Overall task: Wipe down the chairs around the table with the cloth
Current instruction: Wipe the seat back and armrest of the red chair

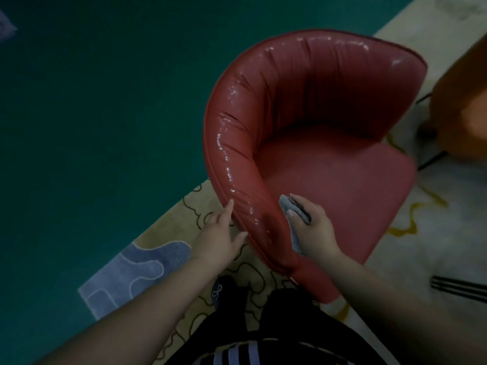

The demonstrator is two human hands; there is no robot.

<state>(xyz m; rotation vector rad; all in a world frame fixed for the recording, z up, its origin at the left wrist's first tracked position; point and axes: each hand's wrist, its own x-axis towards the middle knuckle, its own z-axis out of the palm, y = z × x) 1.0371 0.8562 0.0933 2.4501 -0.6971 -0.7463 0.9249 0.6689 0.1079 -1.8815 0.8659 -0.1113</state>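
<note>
Grey cloth (pixel 293 219) is bunched in the curled fingers (pixel 295 212) of the right hand (pixel 315 227), pressed against the inner side of the red chair (pixel 316 122) armrest, just above the seat. The left hand (pixel 220 234) has its fingers straight, resting on the armrest's outer edge. Beneath lie a patterned rug (pixel 163 254) and green floor (pixel 92 101), an orange chair (pixel 463 106) at right.

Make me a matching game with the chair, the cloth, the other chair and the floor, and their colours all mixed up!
Things:
1. chair being wiped
2. cloth in the right hand
3. other chair at the right edge
4. floor beyond the rug

Colours:
A. grey
B. dark green
C. red
D. orange

Pairs: 1-C, 2-A, 3-D, 4-B
</note>
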